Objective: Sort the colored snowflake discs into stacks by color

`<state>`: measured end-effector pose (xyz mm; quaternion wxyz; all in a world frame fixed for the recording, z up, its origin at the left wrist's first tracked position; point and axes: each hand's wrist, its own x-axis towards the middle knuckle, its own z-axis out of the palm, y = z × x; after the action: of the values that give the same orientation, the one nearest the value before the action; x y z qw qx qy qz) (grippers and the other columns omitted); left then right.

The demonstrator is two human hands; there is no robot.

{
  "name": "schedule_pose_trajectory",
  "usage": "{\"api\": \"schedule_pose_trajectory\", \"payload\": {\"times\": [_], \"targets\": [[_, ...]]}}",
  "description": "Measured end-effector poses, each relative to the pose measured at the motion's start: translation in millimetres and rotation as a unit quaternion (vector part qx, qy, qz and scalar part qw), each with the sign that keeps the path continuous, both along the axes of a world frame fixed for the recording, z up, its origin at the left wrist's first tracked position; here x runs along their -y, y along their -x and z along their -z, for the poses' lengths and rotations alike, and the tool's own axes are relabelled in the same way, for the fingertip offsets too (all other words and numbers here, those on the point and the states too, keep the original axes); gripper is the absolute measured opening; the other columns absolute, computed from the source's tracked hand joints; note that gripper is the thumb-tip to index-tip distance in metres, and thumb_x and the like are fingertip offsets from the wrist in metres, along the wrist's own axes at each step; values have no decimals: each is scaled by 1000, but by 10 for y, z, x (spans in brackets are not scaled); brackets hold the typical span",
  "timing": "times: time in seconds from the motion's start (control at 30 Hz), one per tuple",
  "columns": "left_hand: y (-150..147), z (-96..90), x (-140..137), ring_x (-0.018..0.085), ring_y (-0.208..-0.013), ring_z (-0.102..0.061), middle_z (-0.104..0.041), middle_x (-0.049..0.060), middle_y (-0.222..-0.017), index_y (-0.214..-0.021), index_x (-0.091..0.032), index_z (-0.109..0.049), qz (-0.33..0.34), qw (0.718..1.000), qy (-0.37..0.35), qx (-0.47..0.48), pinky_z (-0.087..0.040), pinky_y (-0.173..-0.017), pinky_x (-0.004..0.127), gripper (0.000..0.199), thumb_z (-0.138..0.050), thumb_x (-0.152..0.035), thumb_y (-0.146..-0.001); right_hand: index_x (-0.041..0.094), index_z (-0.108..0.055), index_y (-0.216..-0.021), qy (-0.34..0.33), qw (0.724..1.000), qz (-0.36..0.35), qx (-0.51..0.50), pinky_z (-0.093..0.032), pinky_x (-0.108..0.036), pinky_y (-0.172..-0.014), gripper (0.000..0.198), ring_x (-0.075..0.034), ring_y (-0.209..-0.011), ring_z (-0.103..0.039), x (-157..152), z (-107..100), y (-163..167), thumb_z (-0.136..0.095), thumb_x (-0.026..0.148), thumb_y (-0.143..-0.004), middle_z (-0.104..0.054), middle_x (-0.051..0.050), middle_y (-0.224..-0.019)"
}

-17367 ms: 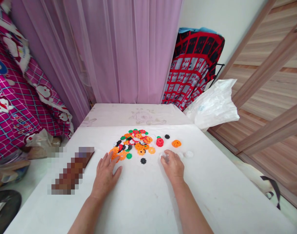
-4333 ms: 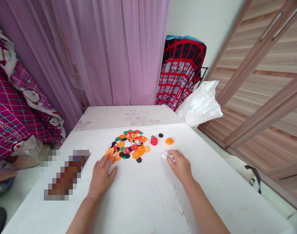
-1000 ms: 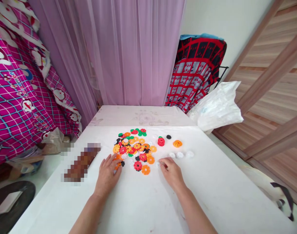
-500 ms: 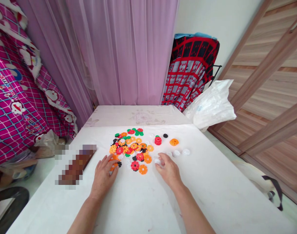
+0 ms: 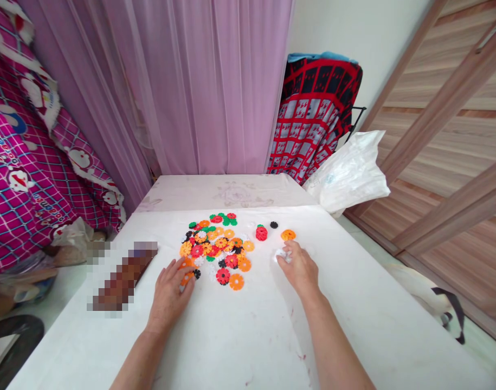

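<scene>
A mixed pile of snowflake discs (image 5: 220, 243) in orange, red, black, white and green lies flat on the white-covered table. At the pile's left edge my left hand (image 5: 168, 287) rests with fingers apart, touching or just over some orange discs (image 5: 186, 262). My right hand (image 5: 301, 269) pinches a white snowflake disc (image 5: 279, 255) between thumb and fingers, right of the pile; whether it is more than one, I cannot tell. Beyond that hand are an orange stack of discs (image 5: 288, 234), a red stack of discs (image 5: 261, 233) and a black disc (image 5: 274, 225).
A pixelated brown object (image 5: 124, 279) lies on the table (image 5: 231, 346) at the left. At the far right corner stands a white plastic bag (image 5: 349, 173). A purple curtain (image 5: 215, 86) hangs behind, and a wooden wardrobe (image 5: 446, 162) is at the right.
My right hand has moved right and slightly away from me with the white disc, and now covers the spot where loose white discs showed. My left hand stays by the pile.
</scene>
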<state>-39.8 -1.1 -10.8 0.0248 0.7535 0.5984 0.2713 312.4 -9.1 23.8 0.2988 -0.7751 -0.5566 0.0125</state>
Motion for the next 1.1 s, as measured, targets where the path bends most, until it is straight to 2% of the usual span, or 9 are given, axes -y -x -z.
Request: {"api": "schedule_pose_trajectory", "payload": {"times": [0.17,0.33,0.43,0.53,0.63,0.73,0.8,0.9,1.1], "targets": [[9,-2,-3,32,-129,-48,-59,7,-134,-103,-27,-70,5,1000,-3,-2,-38,-106,56,32,-45,-40,-86,26,-56,-110,16,1000,-4,0,-42,-31,-71,33,-18,-87,-60,13,-11,-9,-60,29,-77,-70,1,-99],[4,-8,-2,32,-129,-48,-59,7,-134,-103,-27,-70,2,1000,0,-4,-37,-106,56,32,-46,-39,-86,25,-59,-104,-29,999,-21,12,-44,-30,-71,27,-17,-83,-59,65,-11,-4,-58,29,-77,-68,-1,-100],[-10,-19,6,32,-129,-48,-59,6,-134,-102,-28,-70,-1,1000,1,-4,-38,-106,56,31,-46,-38,-86,24,-62,-96,-71,995,-70,6,-44,-28,-72,18,-16,-78,-59,125,4,129,-51,26,-82,-67,-2,-94],[-22,-20,13,32,-128,-48,-60,6,-133,-102,-28,-70,-2,1000,2,3,-38,-105,56,30,-47,-37,-86,24,-64,-88,-78,984,-159,-3,-45,-27,-74,18,-15,-78,-60,166,54,379,-46,21,-85,-67,-1,-87],[-24,-23,20,32,-130,-47,-59,6,-133,-103,-28,-70,1,1000,6,9,-38,-106,56,30,-47,-36,-86,24,-65,-95,-74,972,-223,10,-45,-29,-82,20,-18,-91,-59,162,124,647,-49,20,-84,-67,-4,-95],[-39,-55,40,32,-131,-46,-59,6,-134,-102,-28,-70,2,1000,9,0,-37,-106,57,28,-47,-34,-87,23,-65,-108,-83,967,-240,30,-45,-35,-90,27,-22,-102,-56,147,173,851,-54,23,-84,-64,-8,-111],[-73,-96,65,32,-132,-44,-57,6,-137,-103,-28,-69,20,1000,6,-16,-35,-107,58,28,-48,-33,-87,23,-65,-113,-83,962,-256,43,-44,-38,-93,30,-24,-108,-53,157,181,950,-57,27,-84,-60,-9,-118],[-165,-159,106,31,-136,-39,-49,5,-144,-115,-32,-66,90,995,-7,-51,-30,-110,58,31,-49,-33,-88,25,-65,-114,-71,951,-295,60,-42,-40,-94,34,-25,-113,-50,207,153,1049,-63,31,-81,-57,-9,-125],[-361,-152,142,33,-140,-31,-38,5,-151,-130,-38,-56,165,982,-25,-86,-25,-111,59,40,-52,-36,-89,25,-69,-104,-25,962,-263,73,-43,-36,-86,27,-23,-98,-55,311,68,1053,-67,28,-77,-63,-6,-106]]}}
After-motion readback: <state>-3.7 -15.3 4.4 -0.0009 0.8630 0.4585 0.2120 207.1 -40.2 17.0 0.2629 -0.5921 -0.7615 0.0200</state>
